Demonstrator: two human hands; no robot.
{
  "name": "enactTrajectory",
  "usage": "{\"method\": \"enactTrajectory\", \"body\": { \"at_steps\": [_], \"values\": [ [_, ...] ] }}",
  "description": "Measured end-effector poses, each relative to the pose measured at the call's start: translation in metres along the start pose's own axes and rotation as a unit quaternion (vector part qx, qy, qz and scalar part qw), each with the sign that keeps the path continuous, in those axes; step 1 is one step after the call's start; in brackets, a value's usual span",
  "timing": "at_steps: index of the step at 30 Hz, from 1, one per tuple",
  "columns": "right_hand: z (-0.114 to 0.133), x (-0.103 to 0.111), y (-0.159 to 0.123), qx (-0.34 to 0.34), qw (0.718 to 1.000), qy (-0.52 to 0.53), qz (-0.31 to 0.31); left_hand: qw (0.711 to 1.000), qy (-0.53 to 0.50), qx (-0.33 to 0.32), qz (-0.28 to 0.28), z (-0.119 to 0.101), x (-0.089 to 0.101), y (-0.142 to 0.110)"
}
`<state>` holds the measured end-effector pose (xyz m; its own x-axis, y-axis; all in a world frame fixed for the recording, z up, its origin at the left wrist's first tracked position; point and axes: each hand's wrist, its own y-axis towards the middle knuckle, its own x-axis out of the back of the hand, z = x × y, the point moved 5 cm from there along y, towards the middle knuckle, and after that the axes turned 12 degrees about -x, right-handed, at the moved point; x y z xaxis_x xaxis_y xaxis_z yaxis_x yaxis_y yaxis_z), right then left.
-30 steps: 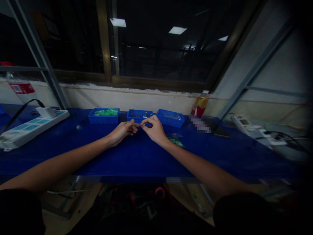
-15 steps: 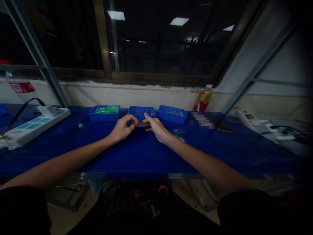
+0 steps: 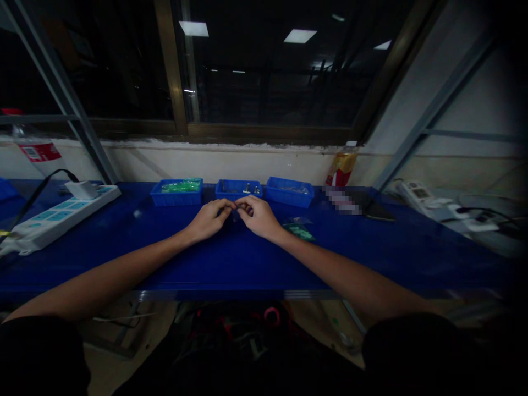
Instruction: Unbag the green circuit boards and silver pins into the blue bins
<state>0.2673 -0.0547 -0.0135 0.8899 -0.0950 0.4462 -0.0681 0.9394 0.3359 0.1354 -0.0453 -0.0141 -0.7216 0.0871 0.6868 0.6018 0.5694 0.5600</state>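
My left hand (image 3: pixel 211 219) and my right hand (image 3: pixel 258 216) meet over the blue table, fingertips pinched together. Between them is a small clear plastic bag (image 3: pixel 236 216), mostly hidden by the fingers; what it contains cannot be made out. Just beyond the hands stands a blue bin (image 3: pixel 238 196) holding a few small metal parts. To its left, another blue bin (image 3: pixel 176 199) holds green plastic packets. A third blue bin (image 3: pixel 290 197), on the right, has clear bags or small parts in it. Beside my right forearm lies a clear packet with green contents (image 3: pixel 300 231).
On the left lie a white power strip (image 3: pixel 61 215) with a plugged-in charger and a bottle with a red label (image 3: pixel 39 152). A dark phone-like slab (image 3: pixel 377 210) and a red-and-yellow package (image 3: pixel 342 168) are at the back right. Metal frame posts rise at both sides.
Both hands have drawn closer together, and their fingertips now meet at the clear bag. My right hand's raised thumb has come down, and its fingers have curled in.
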Motion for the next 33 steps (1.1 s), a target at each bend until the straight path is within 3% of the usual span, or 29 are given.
{"method": "enactTrajectory", "body": {
  "at_steps": [7, 13, 17, 20, 23, 25, 27, 30, 33],
  "values": [
    [0.018, 0.002, -0.009, 0.143, 0.979, -0.14, -0.034, 0.972, -0.182, 0.146, -0.016, 0.012, -0.004, -0.003],
    [0.026, 0.0, -0.017, 0.194, 0.97, -0.147, -0.004, 0.946, -0.269, 0.18, -0.021, 0.011, -0.01, -0.006],
    [0.023, 0.0, -0.016, 0.195, 0.963, -0.187, -0.021, 0.949, -0.27, 0.156, -0.05, 0.014, -0.013, -0.005],
    [0.017, -0.002, -0.012, 0.158, 0.968, -0.196, -0.013, 0.957, -0.243, 0.138, -0.078, 0.019, -0.009, -0.004],
    [0.006, -0.004, -0.004, 0.054, 0.988, -0.141, 0.026, 0.983, -0.153, 0.073, -0.075, 0.014, 0.0, -0.003],
    [-0.003, -0.005, 0.001, -0.037, 0.996, -0.063, 0.057, 0.998, -0.041, -0.005, -0.045, 0.003, 0.005, -0.001],
    [-0.007, -0.006, 0.003, -0.083, 0.993, -0.01, 0.08, 0.996, 0.05, -0.072, -0.007, -0.007, 0.006, -0.001],
    [-0.003, -0.009, 0.002, -0.056, 0.994, -0.027, 0.095, 0.992, 0.075, -0.094, 0.037, -0.01, 0.001, -0.002],
    [0.003, -0.008, -0.002, -0.01, 0.994, -0.065, 0.083, 0.994, 0.066, -0.067, 0.058, -0.006, -0.004, -0.003]
  ]
}}
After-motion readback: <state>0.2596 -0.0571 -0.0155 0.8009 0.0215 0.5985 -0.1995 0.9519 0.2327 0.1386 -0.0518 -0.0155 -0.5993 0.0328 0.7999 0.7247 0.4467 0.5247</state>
